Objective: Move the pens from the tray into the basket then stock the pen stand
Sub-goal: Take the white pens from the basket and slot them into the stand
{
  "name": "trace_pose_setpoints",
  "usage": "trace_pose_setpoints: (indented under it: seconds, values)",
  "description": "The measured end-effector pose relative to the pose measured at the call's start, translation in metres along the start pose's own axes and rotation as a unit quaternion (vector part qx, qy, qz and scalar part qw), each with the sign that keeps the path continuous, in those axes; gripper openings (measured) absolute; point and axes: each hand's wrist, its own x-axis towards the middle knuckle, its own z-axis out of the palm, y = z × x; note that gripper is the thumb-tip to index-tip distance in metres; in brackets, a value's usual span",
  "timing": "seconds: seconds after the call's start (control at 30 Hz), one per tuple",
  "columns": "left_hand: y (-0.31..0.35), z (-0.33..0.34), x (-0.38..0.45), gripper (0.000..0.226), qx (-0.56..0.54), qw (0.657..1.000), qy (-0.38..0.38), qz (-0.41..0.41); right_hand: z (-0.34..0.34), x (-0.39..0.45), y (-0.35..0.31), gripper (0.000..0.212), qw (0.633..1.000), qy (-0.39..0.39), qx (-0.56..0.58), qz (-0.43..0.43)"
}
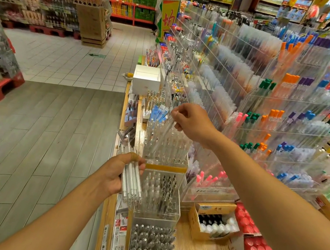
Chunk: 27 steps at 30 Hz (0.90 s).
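Head view: hands (122,174) (191,120) above crowded pen stand (166,147).

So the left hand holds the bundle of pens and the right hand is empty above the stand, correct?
Not quite. The left hand does hold the bundle of pens, but the right hand is not empty: the head view shows it pinching a single clear pen above the pen stand.
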Motion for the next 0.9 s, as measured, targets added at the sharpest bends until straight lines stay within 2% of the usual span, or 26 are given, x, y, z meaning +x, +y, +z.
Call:
trace_pose_setpoints:
  seconds: [0.1,0.2,0.67,0.77,0.9]
  values:
    - [0.001,-0.003,0.003,0.009,-0.001,1.0,0.021,0.004,0.004,0.001,0.001,0.011,0.994,0.039,-0.083,-0.06]
    - [0.002,-0.004,0.004,0.01,-0.004,1.0,0.02,-0.001,0.012,0.0,0.004,0.016,0.983,0.039,-0.151,-0.095]
    - [0.004,0.004,0.001,0.012,-0.039,0.999,0.037,-0.001,0.021,0.004,0.01,0.014,0.971,0.0,-0.215,-0.108]
    - [0.004,0.004,-0.002,0.022,-0.038,0.999,0.022,-0.007,0.023,0.003,0.01,0.016,0.97,-0.018,-0.221,-0.097]
    - [0.004,0.005,-0.006,0.018,-0.03,0.999,-0.005,-0.02,0.029,0.002,0.012,0.013,0.96,-0.033,-0.26,-0.102]
